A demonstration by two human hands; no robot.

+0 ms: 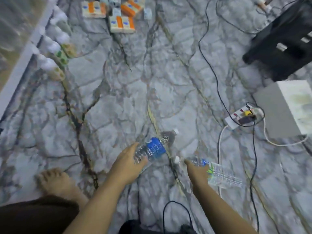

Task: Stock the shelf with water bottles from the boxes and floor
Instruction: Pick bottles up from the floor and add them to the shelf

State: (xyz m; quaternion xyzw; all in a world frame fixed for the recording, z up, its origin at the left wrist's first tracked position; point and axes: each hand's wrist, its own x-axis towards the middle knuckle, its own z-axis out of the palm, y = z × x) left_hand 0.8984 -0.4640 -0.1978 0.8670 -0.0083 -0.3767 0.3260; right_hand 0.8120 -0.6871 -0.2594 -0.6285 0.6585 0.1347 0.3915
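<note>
Looking down through the head camera, I am gripping a clear ribbed plastic water bottle with a blue label [155, 147] in my left hand [128, 164], fingers curled round its lower half, its white cap pointing away from me. My right hand [197, 171] is wrapping round a second clear plastic bottle with a blue-and-green label [219, 174] near its neck, its body lying out to the right. Both bottles are sitting low over the grey marble-patterned floor [118, 107], close together but apart. My bare foot [54, 181] is standing to the left. A white power strip [239, 119] with black cables [212, 70] is lying near a white box [290, 105] and a black plastic stool [283, 39]. White-capped bottles [54, 48] are lining the left edge, and orange-and-cream cartons [121, 22] are lying at the top.
</note>
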